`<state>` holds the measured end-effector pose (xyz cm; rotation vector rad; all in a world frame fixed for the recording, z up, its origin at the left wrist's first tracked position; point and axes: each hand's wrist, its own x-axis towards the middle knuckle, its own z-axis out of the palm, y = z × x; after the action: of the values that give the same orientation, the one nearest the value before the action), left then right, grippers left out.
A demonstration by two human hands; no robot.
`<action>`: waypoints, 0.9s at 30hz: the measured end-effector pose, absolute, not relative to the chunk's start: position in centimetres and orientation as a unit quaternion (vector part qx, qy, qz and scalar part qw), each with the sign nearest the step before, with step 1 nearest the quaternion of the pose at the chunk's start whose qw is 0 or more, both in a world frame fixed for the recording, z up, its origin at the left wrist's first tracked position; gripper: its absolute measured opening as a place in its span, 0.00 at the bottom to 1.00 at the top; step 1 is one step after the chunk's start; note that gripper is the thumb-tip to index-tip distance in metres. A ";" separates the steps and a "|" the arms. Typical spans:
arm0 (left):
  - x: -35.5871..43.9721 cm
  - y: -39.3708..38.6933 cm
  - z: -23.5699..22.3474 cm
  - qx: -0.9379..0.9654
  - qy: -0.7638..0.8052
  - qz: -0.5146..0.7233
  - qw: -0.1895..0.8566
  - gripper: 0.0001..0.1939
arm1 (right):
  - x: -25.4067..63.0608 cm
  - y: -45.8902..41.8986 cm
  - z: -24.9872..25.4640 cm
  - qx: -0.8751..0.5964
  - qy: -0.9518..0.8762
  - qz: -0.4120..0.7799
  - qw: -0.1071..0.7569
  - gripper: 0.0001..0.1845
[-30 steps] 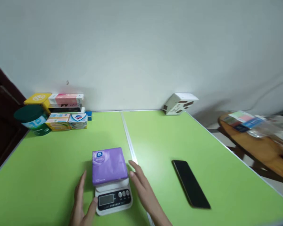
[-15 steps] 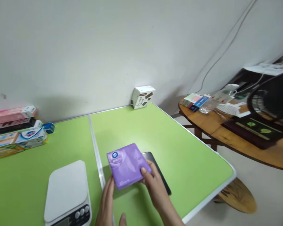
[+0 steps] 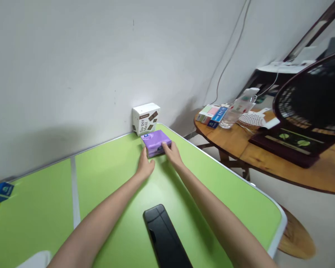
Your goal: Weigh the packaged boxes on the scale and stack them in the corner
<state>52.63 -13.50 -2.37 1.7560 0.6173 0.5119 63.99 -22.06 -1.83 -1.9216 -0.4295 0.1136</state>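
Observation:
Both my arms reach toward the far corner of the green table [image 3: 114,163]. Between my hands is a purple pack of tissues [image 3: 155,140], right in front of a white "Super Meal" box [image 3: 145,119]. My right hand [image 3: 171,150] grips the pack's right side, thumb on top. My left hand [image 3: 145,163] supports its left front corner, with the thumb held away from the pack and its other fingers partly hidden. A black phone [image 3: 167,238] lies flat on the table between my forearms.
At the left edge sits a blue box [image 3: 0,191]. A white corner of the kitchen scale [image 3: 37,259] shows at the bottom left. On the right, a wooden table [image 3: 240,149] carries small boxes [image 3: 212,115], a plastic bottle [image 3: 237,111] and a black fan [image 3: 318,93].
My two hands have carried the tissue pack away from me to the far corner, in front of the white box. The view has turned right, so the scale is mostly out of sight.

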 end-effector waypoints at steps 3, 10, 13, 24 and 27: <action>56.7 -11.4 -3.0 0.769 0.306 0.227 0.513 0.42 | 67.3 -20.7 -3.0 -0.851 -0.213 0.025 0.479 0.16; 60.6 -8.2 -4.3 0.818 0.320 0.244 0.412 0.29 | 71.9 -19.3 -4.8 -0.893 -0.243 0.003 0.379 0.16; 61.0 -8.1 -4.8 0.834 0.308 0.245 0.388 0.28 | 72.5 -19.2 -5.1 -0.899 -0.247 -0.001 0.362 0.16; 60.6 -8.3 -4.0 0.850 0.310 0.218 0.366 0.27 | 72.1 -19.5 -5.1 -0.904 -0.241 -0.006 0.353 0.20; 60.5 -8.0 -4.1 0.853 0.305 0.211 0.368 0.27 | 72.1 -19.5 -5.1 -0.906 -0.241 -0.004 0.348 0.21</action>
<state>60.54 -8.05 -4.13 2.1904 0.7844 0.5411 72.08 -19.49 -5.14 -2.3499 -0.6255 -0.0093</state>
